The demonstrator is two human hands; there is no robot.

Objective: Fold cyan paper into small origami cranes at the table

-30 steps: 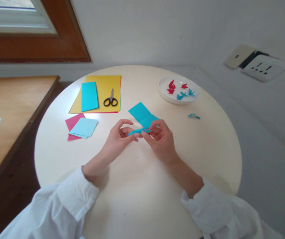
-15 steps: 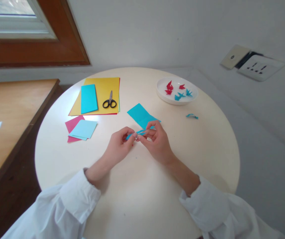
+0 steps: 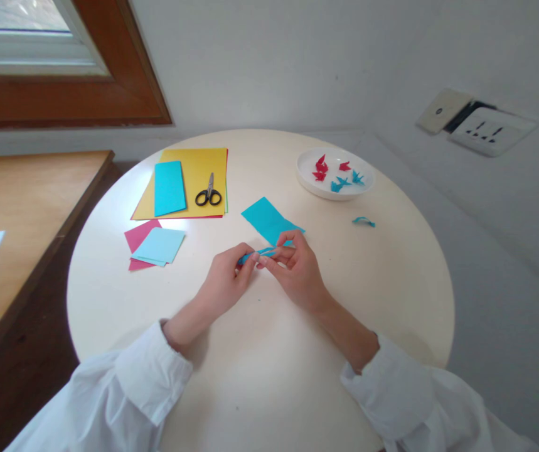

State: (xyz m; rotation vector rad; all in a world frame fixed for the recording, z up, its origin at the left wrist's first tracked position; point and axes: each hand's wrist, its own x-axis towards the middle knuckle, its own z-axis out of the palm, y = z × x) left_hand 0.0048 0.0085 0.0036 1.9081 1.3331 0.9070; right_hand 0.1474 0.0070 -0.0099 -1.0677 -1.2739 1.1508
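Observation:
Both hands meet over the middle of a round cream table [image 3: 260, 376]. My left hand [image 3: 226, 281] and my right hand [image 3: 297, 269] pinch a narrow folded strip of blue paper [image 3: 256, 253] between their fingertips, each gripping one end. Just behind the hands a larger blue sheet [image 3: 265, 220] lies flat on the table, partly covered by my right hand's fingers. Both arms wear white sleeves.
Black scissors [image 3: 208, 193] and a blue rectangle [image 3: 169, 187] lie on a yellow sheet [image 3: 198, 168] at the back left. Light blue paper [image 3: 160, 245] rests on pink paper [image 3: 139, 233]. A white dish [image 3: 335, 187] holds small red and blue folded pieces. A blue scrap [image 3: 363, 220] lies near it.
My left hand's fingers have closed in on the strip and both hands have drawn closer together. The strip is held more tightly than a second ago.

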